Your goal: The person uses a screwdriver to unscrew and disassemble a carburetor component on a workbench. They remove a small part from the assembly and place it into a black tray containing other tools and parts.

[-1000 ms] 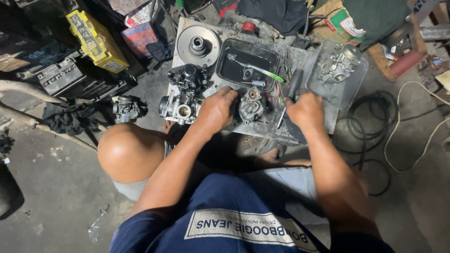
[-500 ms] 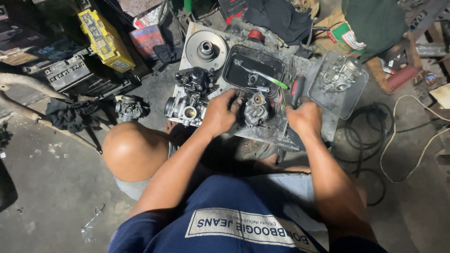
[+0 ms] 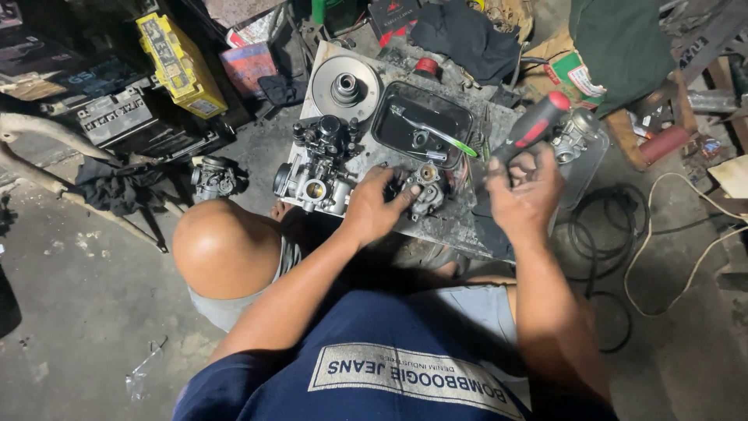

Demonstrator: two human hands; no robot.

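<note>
A small grey carburettor body [image 3: 425, 191] is held down on the dirty work board [image 3: 460, 226], just in front of the squatting person's knees. It is gripped by the left hand [image 3: 375, 206], whose fingers [image 3: 401, 195] are curled and pressed against its left flank, so the part lies immediately to the right of those fingers and between the two hands. A screwdriver with a red and black handle [image 3: 534, 125] is clasped in the right hand [image 3: 523, 191], the fingers wrapped shut around the lower handle; its long axis runs obliquely, the red butt raised up and to the right, the shaft hidden behind the hand, so where the tip sits cannot be told. The left hand is touching the part; the right is near but apart. Both forearms are stretched forward, wrists bent downward. A larger carburettor [image 3: 315, 168] stands to the left, a black cover [image 3: 425, 121] behind.
</note>
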